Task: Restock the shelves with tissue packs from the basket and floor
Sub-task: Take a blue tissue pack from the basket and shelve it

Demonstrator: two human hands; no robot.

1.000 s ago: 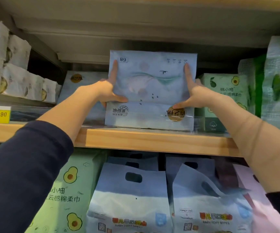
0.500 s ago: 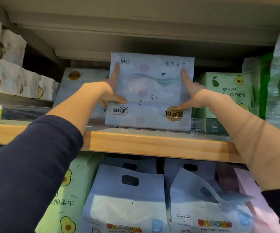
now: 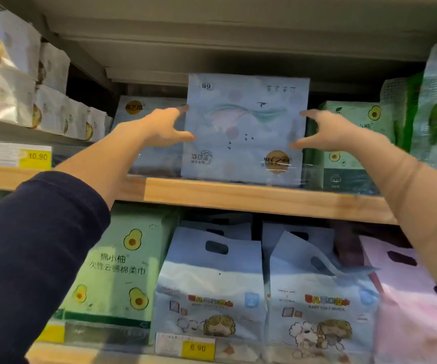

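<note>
Your left hand (image 3: 157, 127) and right hand (image 3: 340, 132) are spread wide at either edge of the flat, glossy pale-blue tissue pack (image 3: 246, 127). It stands upright on the wooden shelf (image 3: 238, 195) with its print inverted. Blur hides whether your fingertips touch it. A matching blue pack (image 3: 146, 114) stands behind it on the left, and a green avocado-print pack (image 3: 351, 122) stands just beside it on the right.

Wooden shelf (image 3: 238, 197), blue tissue pack (image 3: 246, 127) apparently upright

Shop, stocked shelves (image 3: 238, 197), yellow price tags (image 3: 36, 156)
</note>
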